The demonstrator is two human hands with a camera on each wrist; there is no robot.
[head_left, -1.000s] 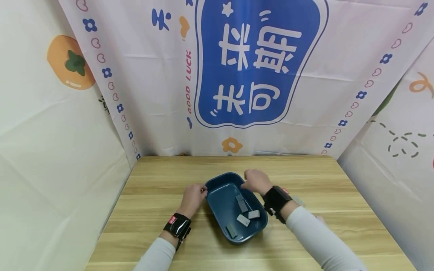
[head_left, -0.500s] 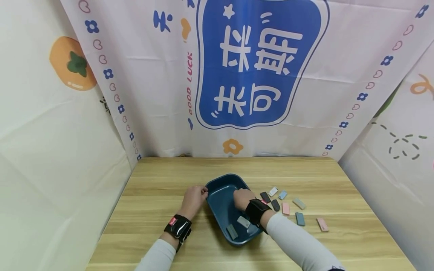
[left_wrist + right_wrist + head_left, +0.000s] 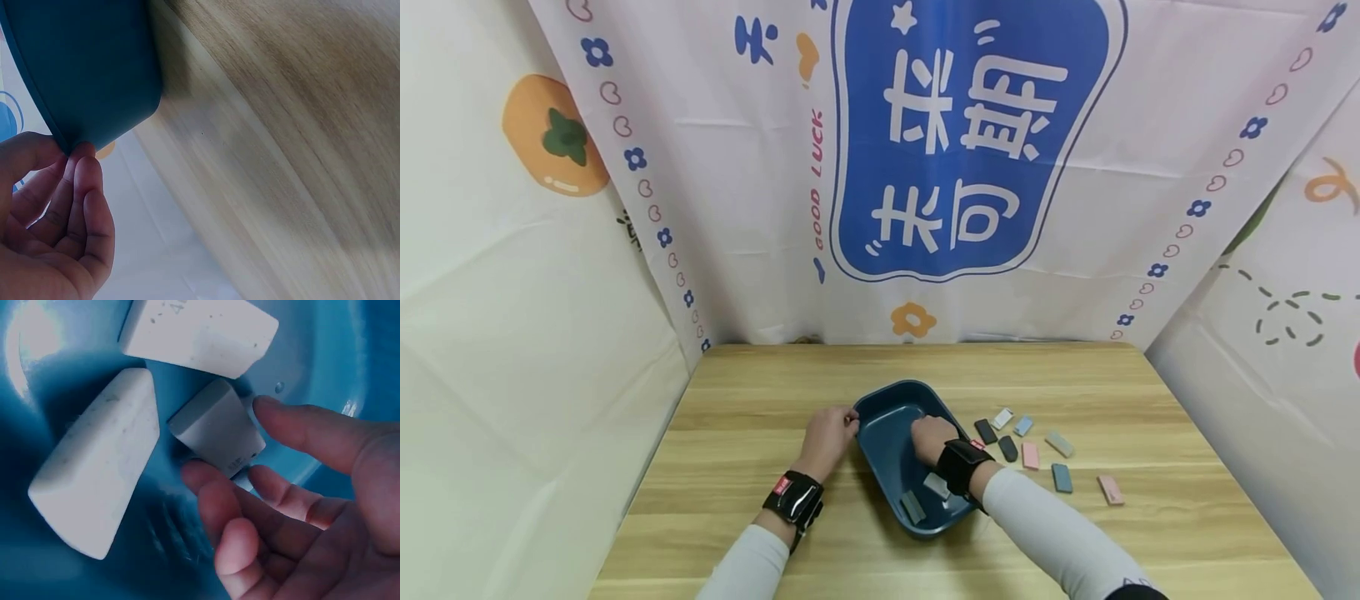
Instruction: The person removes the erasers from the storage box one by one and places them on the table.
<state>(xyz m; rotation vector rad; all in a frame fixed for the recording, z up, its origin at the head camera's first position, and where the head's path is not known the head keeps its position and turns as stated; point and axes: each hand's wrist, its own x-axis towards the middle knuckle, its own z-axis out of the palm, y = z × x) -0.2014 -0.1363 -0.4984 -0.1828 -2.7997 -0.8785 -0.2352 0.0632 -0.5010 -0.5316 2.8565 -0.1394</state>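
Observation:
In the head view, my left hand (image 3: 831,440) is at the left rim of a dark blue plastic bin (image 3: 883,498). Its thumb and fingertips pinch the bin's rim in the left wrist view. Inside the bin is my right hand (image 3: 934,439), palm side toward its wrist camera. Thumb and fingertips lie on either side of a small grey eraser (image 3: 215,431), fingers loosely bent and spread. Two larger pale, smudged erasers lie close by: a printed one (image 3: 200,331) and a wedge-shaped one (image 3: 103,462). A grey-green eraser (image 3: 913,507) sits at the bin's near end.
Right of the bin, several small erasers lie scattered on the wooden table (image 3: 737,383), among them a pink one (image 3: 1110,490), a blue-grey one (image 3: 1062,477) and a black one (image 3: 985,431). Printed cloth (image 3: 760,300) hangs behind the table and along both sides.
My right hand has moved from over the bin's far right rim down into the bin, uncovering the erasers on the table. The left hand stays at the rim.

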